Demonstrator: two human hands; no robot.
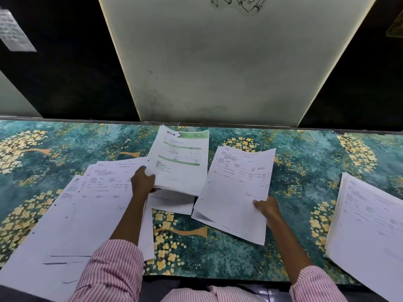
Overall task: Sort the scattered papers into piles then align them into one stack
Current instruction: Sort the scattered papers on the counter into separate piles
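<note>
Gripping a thick bundle of sheets (178, 162) at its lower left corner, the left hand (142, 182) holds it lifted in the middle of the frame; the top page has a green header band. The right hand (269, 209) pinches a thinner batch of printed pages (237, 190) by its lower right edge, thumb on top, just right of centre, its lower part hanging above the cloth. The two held batches almost meet edge to edge. At lower left a loose spread of papers (72, 219) lies fanned and overlapping under the left forearm. At the right edge of the frame a neater pile (368, 227) sits well apart from the hands. All rest on a teal tablecloth (218, 253) patterned with yellow flowers. Both striped sleeves (113, 273) show at the bottom. A pale panel (218, 62) stands behind the table.
</note>
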